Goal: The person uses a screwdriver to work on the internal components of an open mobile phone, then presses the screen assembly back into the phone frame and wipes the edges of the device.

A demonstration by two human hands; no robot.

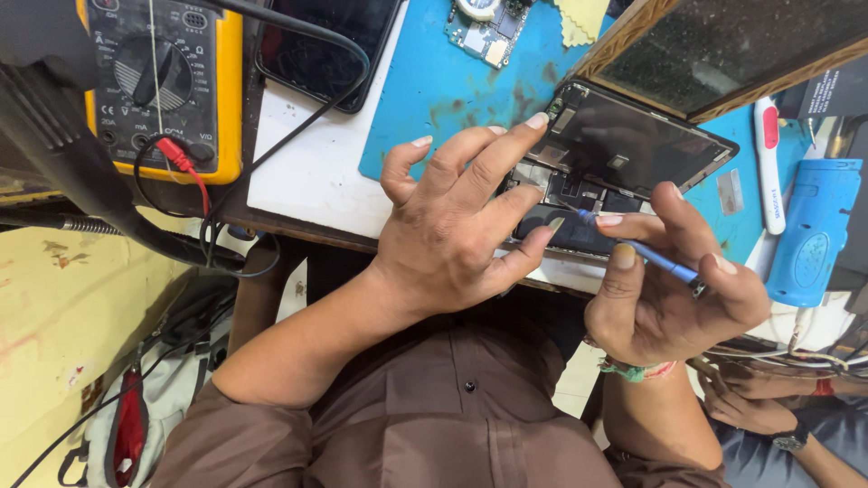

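An opened smartphone (579,194) lies at the near edge of a blue work mat (443,81), its black screen panel (633,136) lifted and tilted off the body. My left hand (461,217) rests on the phone's left side, fingers spread, index fingertip touching the screen panel's upper corner. My right hand (669,289) grips a thin blue screwdriver (651,258) like a pen. Its tip points into the phone body near my left thumb.
A yellow multimeter (163,81) with red and black leads sits at the left, beside a dark phone (325,45). A circuit board (484,32) lies at the mat's far end. A blue tool (814,230), a white pen-like tool (770,163) and a wood-framed panel (723,45) are on the right. Another person's hands (750,398) show at lower right.
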